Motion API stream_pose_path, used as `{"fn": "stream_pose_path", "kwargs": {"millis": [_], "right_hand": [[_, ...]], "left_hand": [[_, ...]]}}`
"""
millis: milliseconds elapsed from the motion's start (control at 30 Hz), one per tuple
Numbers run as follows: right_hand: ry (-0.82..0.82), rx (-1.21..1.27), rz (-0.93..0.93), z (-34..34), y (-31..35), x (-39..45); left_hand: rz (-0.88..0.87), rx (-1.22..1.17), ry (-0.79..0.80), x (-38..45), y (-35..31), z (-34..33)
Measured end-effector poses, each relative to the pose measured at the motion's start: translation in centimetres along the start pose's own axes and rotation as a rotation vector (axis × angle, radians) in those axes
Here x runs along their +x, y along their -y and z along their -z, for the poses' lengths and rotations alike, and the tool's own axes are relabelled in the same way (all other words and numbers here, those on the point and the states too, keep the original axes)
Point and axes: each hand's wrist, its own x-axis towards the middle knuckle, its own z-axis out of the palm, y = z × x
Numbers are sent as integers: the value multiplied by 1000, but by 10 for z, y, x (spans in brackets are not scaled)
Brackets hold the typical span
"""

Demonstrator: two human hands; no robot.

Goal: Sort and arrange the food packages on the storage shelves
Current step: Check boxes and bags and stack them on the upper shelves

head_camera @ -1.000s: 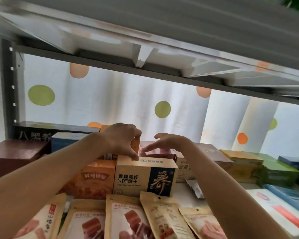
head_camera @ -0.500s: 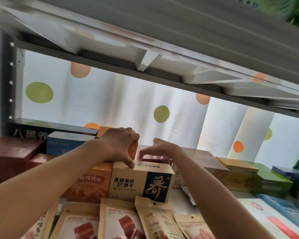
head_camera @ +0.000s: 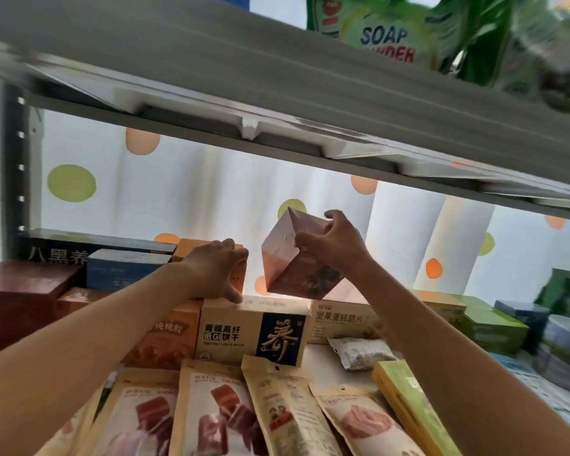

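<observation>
My right hand [head_camera: 334, 241] grips a pink box [head_camera: 290, 268] by its top edge and holds it tilted in the air above the shelf's middle. My left hand [head_camera: 216, 269] rests with curled fingers on the top edge of a beige and dark blue biscuit box [head_camera: 241, 330], in front of an orange box [head_camera: 191, 250]. Several beige pouches [head_camera: 211, 409] with meat pictures lie along the shelf front. A cream box with brown lettering [head_camera: 338, 319] stands right of the biscuit box.
The grey shelf board above [head_camera: 277, 77] hangs low, with a green soap powder bag [head_camera: 385, 37] on it. Dark red [head_camera: 20, 291], blue [head_camera: 122, 268] and black boxes [head_camera: 79, 248] fill the left. Green and yellow boxes [head_camera: 487, 324] and blue packs [head_camera: 566, 340] sit at right. A dotted curtain [head_camera: 178, 192] closes the back.
My right hand has lifted the pink box from behind the biscuit box and tilted it up. My left hand stays on the biscuit box. The view has tipped upward.
</observation>
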Motion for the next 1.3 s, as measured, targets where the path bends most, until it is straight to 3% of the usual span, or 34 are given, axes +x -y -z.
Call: {"fn": "stream_pose_path", "kwargs": {"millis": [200,433,633,900,1067,1233,1300], "right_hand": [[-86,162,-28,60,-22,-47],[-192,419,-131,109,-59,-110],[-251,701,-263,118,-86,-165],[-263,928,-447,130,-87,-256],[-287,982,-454,138,-64,-320],[-303,907,-385,118,-34,-387],[-415,926,-432,104,-27,-410]], "left_hand": [[71,-62,27,-8,-34,20],[58,-806,-251,-38,-140,39],[197,-1384,-171,-73,-199,30],[22,-1408,-190,-156,-241,22],[-106,-1533,-271,-209,-255,14],[22,-1610,-409,-276,-251,-2],[110,-1692,-464,-304,-247,-10]]}}
